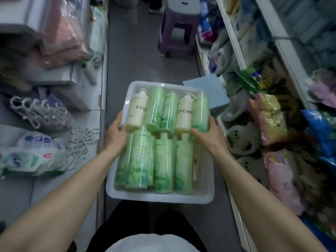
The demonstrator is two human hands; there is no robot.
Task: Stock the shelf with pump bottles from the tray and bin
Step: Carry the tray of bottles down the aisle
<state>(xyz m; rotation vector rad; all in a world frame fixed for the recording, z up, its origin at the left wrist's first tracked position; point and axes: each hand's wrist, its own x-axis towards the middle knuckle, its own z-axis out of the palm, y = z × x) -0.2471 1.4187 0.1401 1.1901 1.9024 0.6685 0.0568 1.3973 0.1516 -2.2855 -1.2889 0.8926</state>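
Narrow shop aisle, grey floor [138, 51], packed shelving [272, 42] either side.
White tray [160, 197] of pump bottles [164, 160] held mid-aisle; left hand [116, 133] and right hand [209, 135] curled over its sides; purple stool [178, 33] ahead; blue box [205, 91] beside tray.

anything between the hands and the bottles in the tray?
Nothing visible. The left hand and right hand already reach over the tray sides, fingers touching the bottles, which lie uncovered.

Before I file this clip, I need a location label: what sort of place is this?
Most likely a narrow aisle in a small general shop. Shelves of packaged goods line both sides, a white tray holds many identical green pump bottles, and a purple plastic stool stands in the aisle.
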